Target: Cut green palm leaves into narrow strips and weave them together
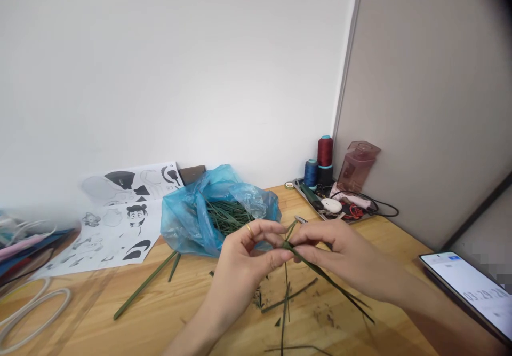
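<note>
Long green leaf strips [332, 280] cross at a small knot-like bundle between my hands, above the wooden table. My left hand [248, 262], with a gold ring on one finger, pinches the bundle from the left. From the right, my right hand [340, 249] pinches the same strips between thumb and forefinger, their long ends trailing down to the right. Just behind my hands a blue plastic bag [180, 228] lies open, full of cut green strips [228, 214]. The metal tip of a tool [301, 219] shows behind my right fingers; the rest is hidden.
Leaf scraps [290, 296] litter the table [192, 297]. Printed drawings [112, 233] lie at the left near a coiled white cable [66, 302]. Thread spools [325, 151] and a pink bottle [358, 166] stand by a cluttered tray [360, 218]. A phone [468, 286] lies at the right.
</note>
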Demonstrator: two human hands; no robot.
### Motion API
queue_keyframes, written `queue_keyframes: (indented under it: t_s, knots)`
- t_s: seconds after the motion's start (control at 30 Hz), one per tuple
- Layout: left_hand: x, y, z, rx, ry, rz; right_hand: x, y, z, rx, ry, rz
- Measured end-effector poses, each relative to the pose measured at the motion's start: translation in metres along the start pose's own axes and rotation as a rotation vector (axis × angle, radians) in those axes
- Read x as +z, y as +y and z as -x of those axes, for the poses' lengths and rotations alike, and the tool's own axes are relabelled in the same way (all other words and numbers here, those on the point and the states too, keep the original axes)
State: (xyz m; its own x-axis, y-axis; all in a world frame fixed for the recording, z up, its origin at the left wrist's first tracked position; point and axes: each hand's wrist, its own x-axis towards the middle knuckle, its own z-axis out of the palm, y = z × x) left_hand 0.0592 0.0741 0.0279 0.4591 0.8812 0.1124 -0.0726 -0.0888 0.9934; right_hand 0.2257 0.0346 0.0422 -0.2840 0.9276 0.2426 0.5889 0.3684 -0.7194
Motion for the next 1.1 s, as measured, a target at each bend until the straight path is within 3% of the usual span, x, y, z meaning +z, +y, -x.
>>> queue_keyframes:
  t_s: [0.27,0.63,0.8,1.1]
  knots:
    - [0.006,0.003,0.003,0.021,0.087,-0.149,-0.001,-0.007,0.005,0.008,0.020,0.117]
    - [0.005,-0.001,0.001,-0.057,0.027,-0.028,-0.008,-0.004,0.004,0.000,-0.052,0.167]
    - [0.003,-0.002,-0.004,-0.062,0.087,-0.025,-0.008,0.001,0.002,-0.018,-0.035,0.136]
    - [-0.001,-0.009,-0.011,-0.095,0.046,-0.025,0.008,0.008,-0.001,0.159,0.041,-0.058]
